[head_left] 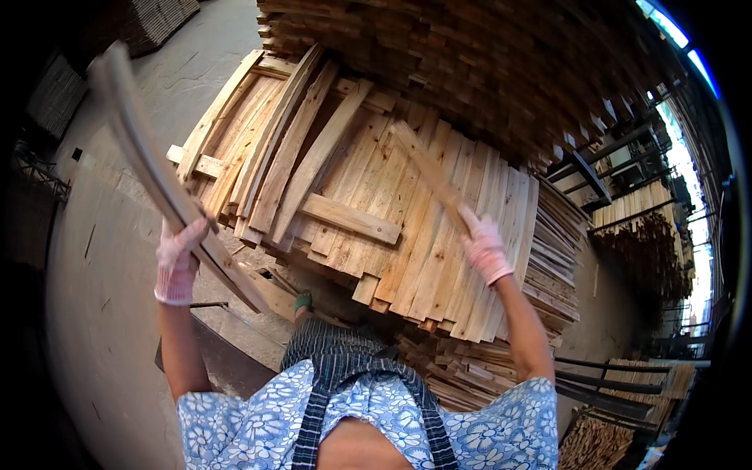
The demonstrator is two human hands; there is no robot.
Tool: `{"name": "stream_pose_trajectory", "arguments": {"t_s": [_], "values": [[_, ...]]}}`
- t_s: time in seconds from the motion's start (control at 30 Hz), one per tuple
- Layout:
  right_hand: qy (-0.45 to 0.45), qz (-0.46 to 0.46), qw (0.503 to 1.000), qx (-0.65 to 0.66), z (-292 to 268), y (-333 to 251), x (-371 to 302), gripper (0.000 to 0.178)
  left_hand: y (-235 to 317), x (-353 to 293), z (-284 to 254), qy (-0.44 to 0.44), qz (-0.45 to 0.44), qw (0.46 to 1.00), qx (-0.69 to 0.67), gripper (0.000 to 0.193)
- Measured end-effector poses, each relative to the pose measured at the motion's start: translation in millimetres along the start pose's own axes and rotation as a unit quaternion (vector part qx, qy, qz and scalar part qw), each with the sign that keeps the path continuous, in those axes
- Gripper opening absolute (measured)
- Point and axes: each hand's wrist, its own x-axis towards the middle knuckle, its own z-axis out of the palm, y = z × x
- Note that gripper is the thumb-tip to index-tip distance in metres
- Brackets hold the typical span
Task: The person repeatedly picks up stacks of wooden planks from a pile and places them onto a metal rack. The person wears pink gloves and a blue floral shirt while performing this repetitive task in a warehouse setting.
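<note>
My left hand [181,254], in a pale knit glove, is closed around a long wooden plank [149,168] held up and tilted at the left; it looks like two boards lying together, blurred at the far end. In my right hand [486,249], gloved too, is a shorter wooden slat [429,174], its far end angled up and left over the stack. Below both hands lies a broad stack of boards [446,243]. On its left part rest several loose planks [329,153] and a short crosswise board [351,218].
A tall, dark pile of stacked timber [470,63] rises just beyond the boards. More bundled wood [642,235] stands at the right beside metal racks [583,168]. Concrete floor [102,313] stretches along the left. A dark panel [215,352] is near my left forearm.
</note>
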Motion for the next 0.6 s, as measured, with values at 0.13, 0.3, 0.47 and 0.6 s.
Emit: {"name": "stream_pose_trajectory", "arguments": {"t_s": [0.13, 0.3, 0.47, 0.6], "values": [[0.015, -0.124, 0.988, -0.092, -56.2, 63.0, 89.8, 0.065, -47.7, -93.0, 2.8, 0.069, -0.144, 0.986, -0.049, 0.075], [0.017, -0.068, 0.988, -0.138, -47.1, 105.8, 162.2, 0.070, -110.0, -173.9, 69.6, 0.035, -0.308, 0.947, -0.086, 0.037], [0.025, -0.108, 0.988, -0.108, -34.1, 104.3, 181.2, 0.082, -201.8, -233.6, 129.4, 0.081, -0.514, 0.830, -0.199, 0.035], [-0.044, -0.080, 0.988, -0.128, -50.3, 77.0, 173.9, 0.083, -244.8, -217.9, 197.8, -0.024, -0.524, 0.786, -0.326, 0.042]]}}
